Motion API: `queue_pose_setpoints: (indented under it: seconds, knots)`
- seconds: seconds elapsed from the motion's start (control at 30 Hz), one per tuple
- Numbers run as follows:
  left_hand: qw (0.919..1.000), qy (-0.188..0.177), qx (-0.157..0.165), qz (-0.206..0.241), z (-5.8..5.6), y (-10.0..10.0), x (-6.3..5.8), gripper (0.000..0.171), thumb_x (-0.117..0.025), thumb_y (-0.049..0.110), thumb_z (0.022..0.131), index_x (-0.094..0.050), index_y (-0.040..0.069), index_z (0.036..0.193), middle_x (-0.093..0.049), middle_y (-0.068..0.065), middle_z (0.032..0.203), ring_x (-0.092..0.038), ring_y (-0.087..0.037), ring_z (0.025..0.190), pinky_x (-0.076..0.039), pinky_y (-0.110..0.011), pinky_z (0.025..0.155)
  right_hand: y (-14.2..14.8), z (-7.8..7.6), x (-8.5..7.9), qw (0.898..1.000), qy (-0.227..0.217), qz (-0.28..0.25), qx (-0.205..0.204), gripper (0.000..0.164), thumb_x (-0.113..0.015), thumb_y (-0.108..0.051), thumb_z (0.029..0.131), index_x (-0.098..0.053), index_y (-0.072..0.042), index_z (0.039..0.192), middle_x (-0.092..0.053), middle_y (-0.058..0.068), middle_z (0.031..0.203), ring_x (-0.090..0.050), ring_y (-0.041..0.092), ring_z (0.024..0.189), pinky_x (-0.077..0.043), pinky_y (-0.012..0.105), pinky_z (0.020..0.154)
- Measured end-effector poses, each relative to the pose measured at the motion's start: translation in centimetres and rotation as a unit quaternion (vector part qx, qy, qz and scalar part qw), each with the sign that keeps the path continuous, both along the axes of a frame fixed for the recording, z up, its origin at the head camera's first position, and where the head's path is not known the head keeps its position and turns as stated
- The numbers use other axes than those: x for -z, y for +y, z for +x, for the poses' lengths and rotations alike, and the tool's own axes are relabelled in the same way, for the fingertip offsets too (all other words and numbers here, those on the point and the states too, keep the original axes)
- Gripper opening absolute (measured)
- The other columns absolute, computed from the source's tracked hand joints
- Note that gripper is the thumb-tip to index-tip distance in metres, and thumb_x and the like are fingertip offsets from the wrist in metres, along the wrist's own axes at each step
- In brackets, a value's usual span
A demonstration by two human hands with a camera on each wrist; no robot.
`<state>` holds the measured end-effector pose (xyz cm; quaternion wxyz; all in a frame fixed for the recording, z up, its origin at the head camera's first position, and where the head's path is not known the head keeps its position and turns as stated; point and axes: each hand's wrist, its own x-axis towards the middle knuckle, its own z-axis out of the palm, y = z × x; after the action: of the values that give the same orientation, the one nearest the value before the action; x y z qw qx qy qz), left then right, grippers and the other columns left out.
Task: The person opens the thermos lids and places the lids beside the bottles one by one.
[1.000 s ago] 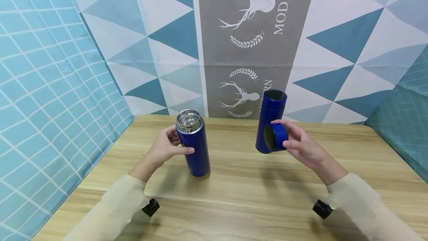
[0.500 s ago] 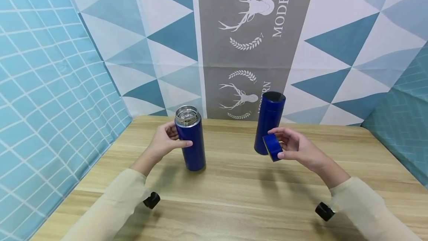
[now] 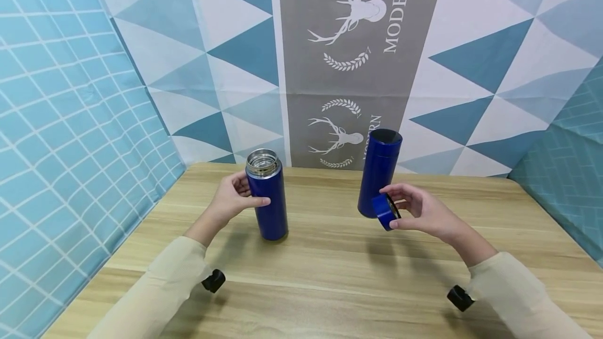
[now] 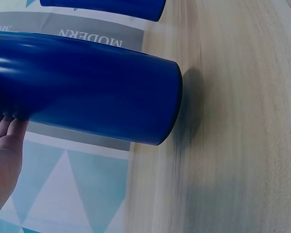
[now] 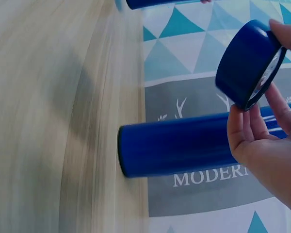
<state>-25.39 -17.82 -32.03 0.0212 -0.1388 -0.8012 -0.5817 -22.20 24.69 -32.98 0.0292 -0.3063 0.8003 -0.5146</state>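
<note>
My left hand [image 3: 234, 199] grips an uncapped blue thermos bottle [image 3: 271, 208] around its upper body, thumb across the front. The bottle's bare steel mouth faces up with its threads showing. In the left wrist view the base of this bottle [image 4: 111, 92] is close over the wood. My right hand [image 3: 421, 213] pinches the blue bottle lid [image 3: 384, 213] by its rim between thumb and fingers. The lid is tilted, and the right wrist view shows its pale inner side turned toward the palm. A second blue thermos bottle [image 3: 379, 171], dark on top, stands upright just behind the lid.
Both bottles are on a wood-grain table [image 3: 325, 281]. A patterned cloth backdrop [image 3: 330, 77] rises along its back edge, and a blue tiled-pattern sheet [image 3: 66, 135] borders the left. Black wrist cameras [image 3: 214, 281] hang below both sleeves.
The lid in my right hand has turned over, its opening swinging from the left side to the right, and come slightly lower. The left-hand bottle has shifted a little left and back.
</note>
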Motion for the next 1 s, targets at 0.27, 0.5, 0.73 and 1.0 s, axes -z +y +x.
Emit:
queue_pose_setpoints:
  seconds: [0.27, 0.5, 0.73, 1.0]
  knots:
    - [0.9999, -0.004, -0.011, -0.011, 0.1, -0.1, 0.0, 0.067, -0.081, 0.011, 0.074, -0.051, -0.002, 0.132, -0.066, -0.018, 0.121, -0.063, 0.003, 0.091, -0.051, -0.014, 0.086, 0.6, -0.3, 0.1, 0.996, 0.049, 0.065, 0.036, 0.055, -0.077, -0.008, 0.078, -0.053, -0.002, 0.128, -0.057, 0.018, 0.128, -0.057, 0.004, 0.105, -0.049, 0.013, 0.089]
    - [0.9997, -0.006, -0.015, -0.016, -0.2, -0.4, 0.5, 0.067, -0.081, 0.012, 0.074, -0.050, -0.002, 0.132, -0.066, -0.016, 0.121, -0.063, 0.003, 0.092, -0.051, -0.015, 0.086, 1.0, -0.4, 1.1, 0.987, 0.104, 0.113, 0.054, 0.057, -0.083, -0.016, 0.074, -0.058, -0.008, 0.124, -0.062, 0.012, 0.123, -0.057, 0.002, 0.101, -0.053, 0.019, 0.087]
    - [0.9994, -0.012, -0.025, -0.019, -0.4, -1.0, 0.8, 0.069, -0.082, 0.013, 0.073, -0.050, -0.001, 0.133, -0.064, -0.018, 0.123, -0.062, 0.004, 0.093, -0.051, -0.014, 0.086, 1.3, -0.5, 1.6, 0.976, 0.131, 0.157, 0.076, 0.059, -0.085, -0.021, 0.071, -0.060, -0.007, 0.122, -0.065, 0.008, 0.118, -0.055, 0.002, 0.098, -0.055, 0.024, 0.082]
    - [0.9982, -0.010, -0.049, -0.031, -0.3, -2.2, 0.7, 0.068, -0.081, 0.013, 0.074, -0.049, -0.001, 0.134, -0.061, -0.022, 0.127, -0.061, 0.007, 0.091, -0.050, -0.012, 0.084, 2.4, 0.1, 1.2, 0.969, 0.138, 0.184, 0.088, 0.057, -0.085, -0.021, 0.070, -0.061, -0.005, 0.119, -0.066, 0.010, 0.114, -0.058, 0.008, 0.095, -0.055, 0.025, 0.078]
